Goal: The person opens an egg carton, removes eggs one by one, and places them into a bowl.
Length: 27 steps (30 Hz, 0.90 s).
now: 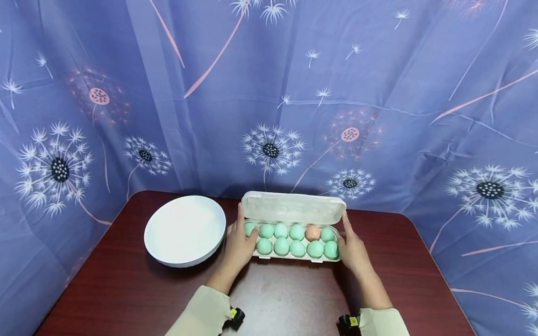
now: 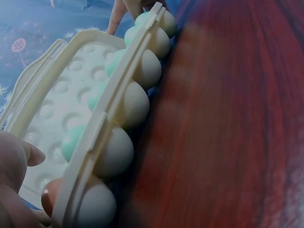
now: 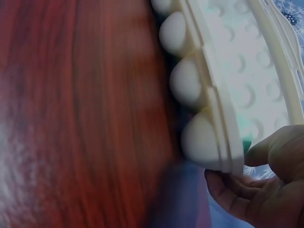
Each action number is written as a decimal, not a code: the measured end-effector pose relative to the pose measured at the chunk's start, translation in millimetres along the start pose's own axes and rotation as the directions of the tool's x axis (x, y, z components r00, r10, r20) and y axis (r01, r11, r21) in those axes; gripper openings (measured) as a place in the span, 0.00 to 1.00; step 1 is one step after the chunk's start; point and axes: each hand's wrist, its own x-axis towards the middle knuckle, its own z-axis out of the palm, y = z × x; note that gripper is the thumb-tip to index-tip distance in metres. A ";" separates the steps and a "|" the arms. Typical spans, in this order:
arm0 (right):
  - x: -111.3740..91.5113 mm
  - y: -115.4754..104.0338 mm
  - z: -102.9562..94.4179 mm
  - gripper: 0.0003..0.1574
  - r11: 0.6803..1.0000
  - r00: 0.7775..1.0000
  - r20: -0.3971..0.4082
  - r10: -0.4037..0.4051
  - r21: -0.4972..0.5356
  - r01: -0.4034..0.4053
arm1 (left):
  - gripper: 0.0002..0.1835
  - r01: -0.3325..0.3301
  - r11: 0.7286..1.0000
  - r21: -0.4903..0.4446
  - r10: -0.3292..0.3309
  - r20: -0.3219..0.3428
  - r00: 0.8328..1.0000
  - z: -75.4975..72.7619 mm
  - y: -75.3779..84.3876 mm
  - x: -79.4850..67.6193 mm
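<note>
Sleeves (image 1: 201, 310) foremost: left hand (image 1: 240, 240), 9 o'clock, and right hand (image 1: 354, 251), 3 o'clock, grip long-axis ends of egg carton (image 1: 293, 208).

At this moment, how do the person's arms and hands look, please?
The left hand and right hand wear no gloves. The left sleeve and right sleeve are plain pale cream. At each cuff sits a small black device with a yellow patch.

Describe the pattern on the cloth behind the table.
The cloth has white and pink dandelions on blue; clearest in the head view.
</note>
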 end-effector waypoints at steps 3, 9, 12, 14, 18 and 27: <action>1.1 4.5 0.9 0.53 1.000 1.000 -0.008 -0.014 -0.010 0.013 | 0.47 0.013 1.000 -0.011 -0.013 0.010 1.000 0.6 -0.6 -0.3; 5.2 14.8 4.1 0.55 0.998 0.999 -0.011 -0.046 0.049 0.046 | 0.47 0.024 0.998 -0.054 -0.022 0.032 0.999 1.3 -2.7 -0.6; 6.8 19.5 7.2 0.55 0.992 0.998 -0.011 -0.057 0.113 0.058 | 0.46 0.035 0.996 -0.077 -0.031 0.053 0.998 1.4 -4.4 -0.7; 7.7 23.3 10.3 0.55 0.988 0.998 -0.014 -0.066 0.142 0.067 | 0.46 0.042 0.995 -0.086 -0.037 0.064 0.997 1.7 -5.4 -0.8; 8.4 27.2 15.4 0.53 0.983 0.996 -0.035 -0.084 0.161 0.088 | 0.46 0.041 0.995 -0.091 -0.035 0.071 0.997 2.7 -6.2 -0.7; 2.5 25.6 17.2 0.50 0.983 0.997 -0.057 -0.049 0.172 0.059 | 0.47 0.071 0.993 -0.091 -0.062 0.096 0.993 2.0 -5.2 -0.4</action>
